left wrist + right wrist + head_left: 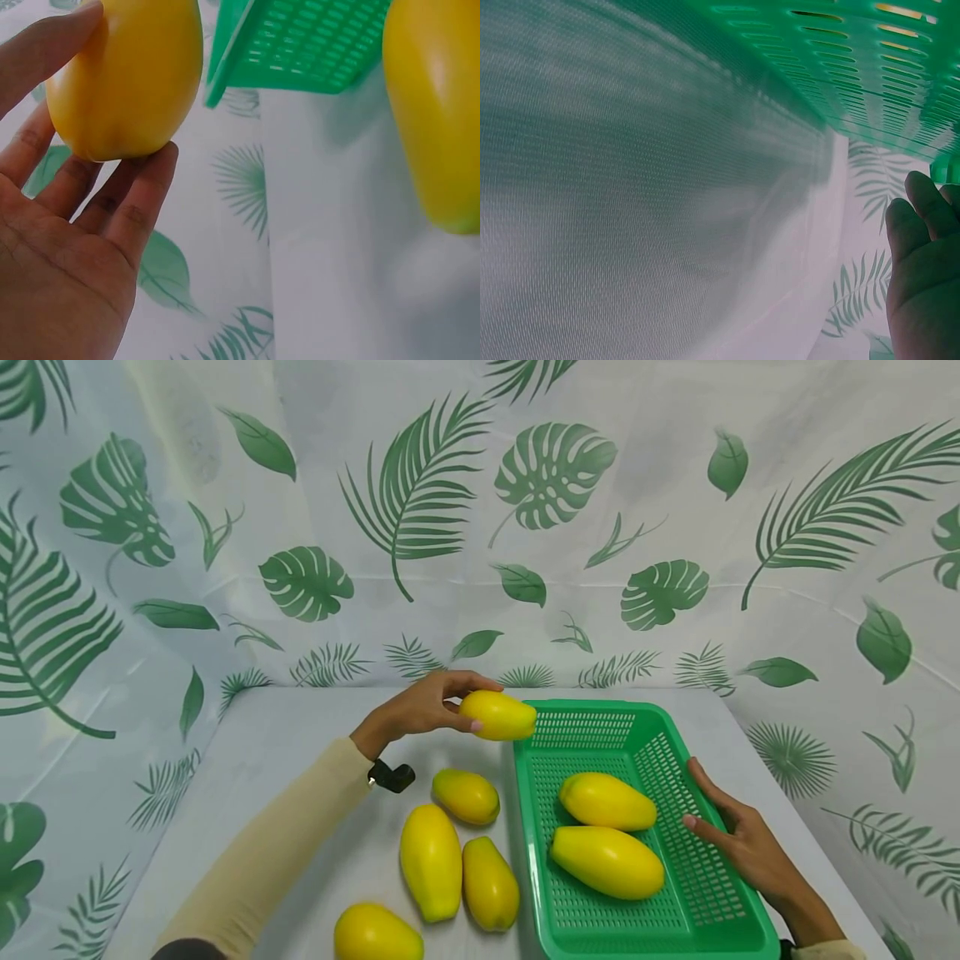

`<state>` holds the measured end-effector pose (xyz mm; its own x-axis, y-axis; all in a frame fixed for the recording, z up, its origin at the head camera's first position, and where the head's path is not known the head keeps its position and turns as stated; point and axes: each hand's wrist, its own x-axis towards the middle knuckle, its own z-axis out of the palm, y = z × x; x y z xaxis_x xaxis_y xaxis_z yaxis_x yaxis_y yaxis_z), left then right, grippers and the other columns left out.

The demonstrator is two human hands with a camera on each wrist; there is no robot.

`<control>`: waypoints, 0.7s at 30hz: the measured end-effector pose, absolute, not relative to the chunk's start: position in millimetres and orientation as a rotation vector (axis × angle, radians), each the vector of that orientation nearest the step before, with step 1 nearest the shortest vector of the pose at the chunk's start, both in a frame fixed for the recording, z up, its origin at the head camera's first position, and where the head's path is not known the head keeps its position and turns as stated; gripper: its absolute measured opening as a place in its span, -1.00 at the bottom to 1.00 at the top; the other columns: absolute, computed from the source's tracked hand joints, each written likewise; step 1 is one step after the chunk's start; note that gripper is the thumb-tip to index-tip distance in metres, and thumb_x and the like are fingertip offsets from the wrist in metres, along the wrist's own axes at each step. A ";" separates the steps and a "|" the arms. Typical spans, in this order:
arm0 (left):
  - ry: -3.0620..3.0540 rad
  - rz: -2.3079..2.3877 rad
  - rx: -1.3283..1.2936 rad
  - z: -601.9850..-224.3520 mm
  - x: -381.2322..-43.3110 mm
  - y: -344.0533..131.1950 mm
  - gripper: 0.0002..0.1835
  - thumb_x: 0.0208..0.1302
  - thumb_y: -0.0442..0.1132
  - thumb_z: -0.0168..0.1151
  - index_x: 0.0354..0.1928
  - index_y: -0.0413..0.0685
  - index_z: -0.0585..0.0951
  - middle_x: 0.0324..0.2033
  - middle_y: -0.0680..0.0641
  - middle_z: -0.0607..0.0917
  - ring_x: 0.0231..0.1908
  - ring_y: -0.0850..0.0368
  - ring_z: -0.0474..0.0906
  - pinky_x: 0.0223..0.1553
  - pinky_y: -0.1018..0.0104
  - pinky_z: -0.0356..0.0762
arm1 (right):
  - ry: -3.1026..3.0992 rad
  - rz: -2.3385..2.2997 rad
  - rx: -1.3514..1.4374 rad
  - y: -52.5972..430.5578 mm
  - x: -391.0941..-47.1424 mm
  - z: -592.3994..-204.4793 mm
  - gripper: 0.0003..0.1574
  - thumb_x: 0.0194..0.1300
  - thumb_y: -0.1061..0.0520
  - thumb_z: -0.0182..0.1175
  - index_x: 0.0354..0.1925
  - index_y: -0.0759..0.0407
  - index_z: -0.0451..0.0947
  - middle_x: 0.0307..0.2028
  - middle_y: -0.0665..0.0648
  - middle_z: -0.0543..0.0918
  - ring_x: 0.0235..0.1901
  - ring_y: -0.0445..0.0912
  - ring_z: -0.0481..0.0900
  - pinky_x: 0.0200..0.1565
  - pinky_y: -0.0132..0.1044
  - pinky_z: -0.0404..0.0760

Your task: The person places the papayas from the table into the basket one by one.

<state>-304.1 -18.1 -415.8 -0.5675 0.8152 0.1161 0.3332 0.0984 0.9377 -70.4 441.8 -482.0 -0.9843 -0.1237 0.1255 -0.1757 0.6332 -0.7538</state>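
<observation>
My left hand grips a yellow papaya above the table, by the green basket's far left corner. In the left wrist view, the thumb lies on one side of this papaya and the fingertips are at its lower end. My right hand holds the right rim of the green plastic basket, thumb over the inner side. Fingers show outside the basket wall in the right wrist view. Inside the basket lie two papayas, one behind the other.
Left of the basket, several papayas lie on the white table: a small one at the back, a large one, another beside it, and one at the front. A leaf-patterned sheet hangs behind and at the sides.
</observation>
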 end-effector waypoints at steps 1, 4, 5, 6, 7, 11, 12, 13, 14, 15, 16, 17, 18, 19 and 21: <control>1.942 1.478 1.124 -415.3 -303.8 -16.2 -0.39 0.35 -0.29 0.46 0.43 0.13 0.58 0.32 0.04 0.66 0.16 -0.01 0.63 0.28 0.10 0.67 | -2.783 1.296 0.254 441.7 -70.4 -482.1 0.02 0.58 0.27 0.16 0.74 -0.04 -0.13 0.71 -0.22 -0.13 0.53 -0.66 -0.11 0.29 -0.86 0.03; 1.925 1.490 1.124 -414.1 -302.8 -10.7 -0.39 0.35 -0.30 0.46 0.43 0.12 0.58 0.31 0.03 0.66 0.16 -0.01 0.64 0.26 0.13 0.68 | -2.780 1.304 0.254 441.5 -70.6 -482.4 0.02 0.58 0.27 0.16 0.74 -0.03 -0.13 0.71 -0.21 -0.13 0.53 -0.65 -0.10 0.29 -0.86 0.05; 1.924 1.494 1.122 -413.8 -302.5 -9.0 -0.39 0.34 -0.30 0.46 0.42 0.12 0.58 0.30 0.04 0.67 0.15 -0.01 0.64 0.25 0.14 0.69 | -2.780 1.306 0.254 441.4 -70.6 -482.5 0.02 0.58 0.27 0.16 0.74 -0.03 -0.13 0.71 -0.20 -0.13 0.53 -0.65 -0.10 0.29 -0.86 0.05; 1.921 1.498 1.121 -413.5 -302.2 -7.5 -0.39 0.34 -0.30 0.46 0.42 0.12 0.59 0.30 0.04 0.67 0.15 -0.01 0.64 0.25 0.15 0.69 | -2.779 1.308 0.254 441.4 -70.7 -482.6 0.02 0.58 0.27 0.16 0.74 -0.03 -0.13 0.71 -0.19 -0.13 0.54 -0.65 -0.10 0.29 -0.86 0.05; 1.919 1.501 1.120 -413.2 -302.0 -6.0 -0.39 0.34 -0.30 0.46 0.41 0.11 0.59 0.29 0.04 0.67 0.15 -0.01 0.64 0.24 0.15 0.70 | -2.779 1.312 0.254 441.3 -70.8 -482.7 0.02 0.58 0.27 0.15 0.74 -0.03 -0.13 0.72 -0.19 -0.13 0.54 -0.65 -0.10 0.29 -0.86 0.05; 1.916 1.508 1.120 -412.0 -300.8 -0.9 -0.41 0.35 -0.31 0.46 0.41 0.09 0.59 0.30 0.04 0.67 0.15 0.00 0.64 0.25 0.15 0.69 | -2.780 1.318 0.248 441.5 -70.8 -483.0 0.01 0.58 0.27 0.15 0.74 -0.03 -0.14 0.72 -0.19 -0.14 0.53 -0.65 -0.10 0.29 -0.85 0.06; 1.915 1.508 1.121 -411.9 -300.6 0.5 -0.41 0.35 -0.31 0.46 0.41 0.08 0.59 0.30 0.03 0.67 0.15 0.00 0.64 0.25 0.15 0.69 | -2.780 1.320 0.246 441.5 -70.8 -483.0 0.01 0.58 0.27 0.15 0.74 -0.03 -0.14 0.71 -0.20 -0.14 0.53 -0.65 -0.10 0.28 -0.85 0.07; 1.917 1.509 1.122 -411.9 -300.4 1.9 -0.41 0.34 -0.31 0.46 0.41 0.08 0.59 0.30 0.03 0.66 0.15 0.00 0.64 0.25 0.15 0.69 | -2.780 1.321 0.244 441.6 -70.9 -483.0 0.01 0.58 0.26 0.16 0.74 -0.03 -0.14 0.71 -0.20 -0.14 0.53 -0.65 -0.09 0.28 -0.85 0.07; 1.917 1.509 1.124 -411.9 -300.3 3.4 -0.40 0.35 -0.31 0.46 0.41 0.08 0.59 0.31 0.03 0.66 0.15 0.01 0.64 0.25 0.15 0.69 | -2.781 1.321 0.243 441.6 -70.9 -483.0 0.01 0.59 0.26 0.16 0.74 -0.04 -0.14 0.71 -0.20 -0.14 0.53 -0.65 -0.09 0.28 -0.85 0.08; 1.915 1.512 1.126 -412.1 -300.2 4.9 -0.40 0.34 -0.31 0.46 0.41 0.07 0.59 0.31 0.03 0.66 0.15 0.01 0.64 0.25 0.15 0.69 | -2.781 1.322 0.242 441.6 -70.9 -482.9 0.01 0.59 0.26 0.16 0.74 -0.04 -0.14 0.71 -0.20 -0.14 0.52 -0.66 -0.09 0.28 -0.85 0.08; 1.914 1.513 1.128 -412.3 -300.2 6.6 -0.40 0.34 -0.31 0.46 0.41 0.07 0.59 0.31 0.03 0.66 0.15 0.01 0.64 0.25 0.15 0.68 | -2.781 1.321 0.240 441.6 -70.9 -482.8 0.01 0.59 0.26 0.16 0.74 -0.04 -0.14 0.71 -0.20 -0.14 0.52 -0.66 -0.09 0.27 -0.85 0.08; 1.916 1.512 1.131 -412.5 -300.3 8.4 -0.40 0.34 -0.31 0.46 0.41 0.06 0.59 0.31 0.03 0.66 0.15 0.01 0.64 0.25 0.16 0.68 | -2.782 1.320 0.239 441.6 -70.9 -482.7 0.01 0.59 0.26 0.16 0.74 -0.04 -0.13 0.71 -0.21 -0.14 0.52 -0.66 -0.09 0.27 -0.85 0.09; 1.915 1.514 1.133 -412.7 -300.3 10.2 -0.40 0.34 -0.31 0.47 0.41 0.06 0.59 0.31 0.03 0.66 0.15 0.01 0.64 0.25 0.15 0.68 | -2.782 1.318 0.237 441.5 -71.0 -482.6 0.02 0.59 0.26 0.16 0.74 -0.04 -0.13 0.71 -0.21 -0.14 0.52 -0.66 -0.09 0.27 -0.85 0.09; 1.916 1.514 1.133 -412.7 -300.2 11.8 -0.40 0.34 -0.31 0.47 0.41 0.07 0.59 0.31 0.04 0.66 0.15 0.02 0.64 0.25 0.15 0.68 | -2.783 1.317 0.234 441.5 -71.0 -482.6 0.01 0.59 0.25 0.16 0.74 -0.05 -0.13 0.71 -0.21 -0.13 0.52 -0.66 -0.08 0.27 -0.85 0.10; 1.920 1.514 1.131 -412.8 -300.1 15.1 -0.40 0.34 -0.30 0.48 0.41 0.08 0.60 0.30 0.05 0.67 0.15 0.03 0.63 0.27 0.15 0.67 | -2.786 1.311 0.226 441.3 -70.9 -482.6 0.01 0.59 0.24 0.16 0.74 -0.06 -0.13 0.71 -0.22 -0.13 0.51 -0.67 -0.08 0.27 -0.85 0.09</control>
<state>-300.1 15.1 -412.8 -0.5661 0.8124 0.1398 0.3255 0.0645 0.9433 -70.9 441.3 -482.6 -0.9878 -0.1092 0.1113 -0.1553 0.6287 -0.7620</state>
